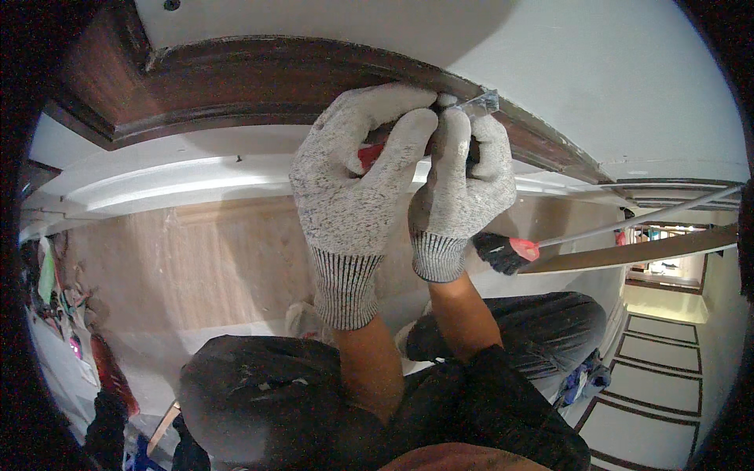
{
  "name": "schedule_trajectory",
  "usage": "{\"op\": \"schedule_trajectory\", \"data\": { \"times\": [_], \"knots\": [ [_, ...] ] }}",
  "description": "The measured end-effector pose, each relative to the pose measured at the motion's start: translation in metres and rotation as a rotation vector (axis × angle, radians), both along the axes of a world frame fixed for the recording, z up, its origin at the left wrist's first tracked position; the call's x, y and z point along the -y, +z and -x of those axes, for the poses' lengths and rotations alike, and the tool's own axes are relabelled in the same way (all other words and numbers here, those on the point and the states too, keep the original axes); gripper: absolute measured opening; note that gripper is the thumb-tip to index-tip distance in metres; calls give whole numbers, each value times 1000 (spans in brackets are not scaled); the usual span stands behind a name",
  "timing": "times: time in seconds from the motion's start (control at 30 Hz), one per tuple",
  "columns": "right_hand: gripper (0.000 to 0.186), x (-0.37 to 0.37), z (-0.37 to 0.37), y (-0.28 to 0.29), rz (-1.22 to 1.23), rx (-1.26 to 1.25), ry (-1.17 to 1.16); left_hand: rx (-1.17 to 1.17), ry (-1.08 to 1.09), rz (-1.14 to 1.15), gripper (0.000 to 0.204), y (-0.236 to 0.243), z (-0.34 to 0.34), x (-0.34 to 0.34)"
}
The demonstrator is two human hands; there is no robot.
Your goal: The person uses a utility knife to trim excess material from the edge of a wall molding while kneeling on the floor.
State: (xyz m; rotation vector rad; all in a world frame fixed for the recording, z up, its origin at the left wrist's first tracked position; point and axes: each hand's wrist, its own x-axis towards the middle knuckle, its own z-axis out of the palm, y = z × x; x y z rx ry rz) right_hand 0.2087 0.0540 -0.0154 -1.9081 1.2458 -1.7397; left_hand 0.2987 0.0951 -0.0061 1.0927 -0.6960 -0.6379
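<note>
Both hands wear grey knit gloves and are pressed together up at the dark wood trim [259,82]; the trim curves across the top, with a white wall [597,78] above it and a white ledge [157,184] below it. The left hand [357,169] is curled shut around a tool with a red handle [371,155]; only a bit of red peeks out between its fingers. The right hand [465,177] is closed too, with its fingertips pinching a small clear scraper [481,103]; the scraper touches the edge of the trim, just right of the left hand's fingers. The two hands touch each other in the middle.

Just right of the right wrist is a brush [506,253] with black bristles and a red collar; its long thin handle runs off to the right. You cannot tell what holds it up.

Near the bottom are the person's dark trousers [267,408], speckled with white marks. Bright rags [63,314] lie at the far left on the floor.
</note>
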Motion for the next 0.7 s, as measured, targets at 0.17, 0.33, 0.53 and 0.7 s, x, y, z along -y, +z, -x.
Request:
{"op": "schedule_trajectory", "data": {
  "times": [0.17,0.33,0.53,0.7],
  "knots": [
    [15,2,3,0,-19,1,10,15,-4,18,18,-1,1,1],
    [15,1,5,1,-46,-11,31,-106,-45,25,17,-2,4,1],
    [14,1,5,3,-20,-83,37,-55,1,45,15,-9,5,4],
    [14,1,6,1,-47,11,58,-24,-3,6,16,-6,6,4]
  ]
}}
